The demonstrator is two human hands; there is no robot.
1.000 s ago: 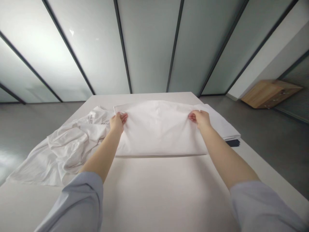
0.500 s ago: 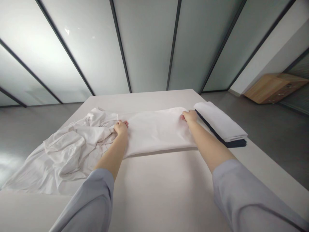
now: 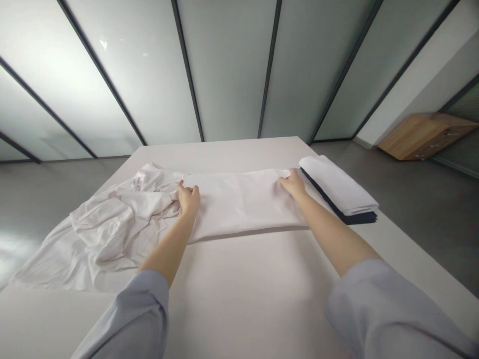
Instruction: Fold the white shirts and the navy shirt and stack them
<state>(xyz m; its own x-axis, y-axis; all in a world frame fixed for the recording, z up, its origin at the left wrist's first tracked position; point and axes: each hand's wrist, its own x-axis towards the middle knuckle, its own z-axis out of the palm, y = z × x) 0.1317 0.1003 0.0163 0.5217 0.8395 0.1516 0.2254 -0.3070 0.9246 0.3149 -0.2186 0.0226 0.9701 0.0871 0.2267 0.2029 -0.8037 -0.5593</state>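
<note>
A white cloth, flat and folded into a long strip point(image 3: 239, 204), lies across the middle of the table. Its left part runs into a crumpled heap of the same white fabric point(image 3: 112, 222). My left hand point(image 3: 189, 198) rests where strip and heap meet, thumb and forefinger apart. At the strip's right end, by its far corner, my right hand point(image 3: 294, 184) touches the fabric with thumb and forefinger spread; its other fingers are mostly hidden.
Right of the strip is a folded white cloth point(image 3: 339, 184) on top of a folded dark navy cloth point(image 3: 359, 218). All lie on a pale table point(image 3: 243, 289). Frosted glass panels point(image 3: 230, 70) stand behind, and a wooden cabinet point(image 3: 415, 137) is on the floor at right.
The small tip of fabric raised at my left hand has gone down, and the fingers there have spread. My right thumb and forefinger have parted; the strip's far edge lies straighter.
</note>
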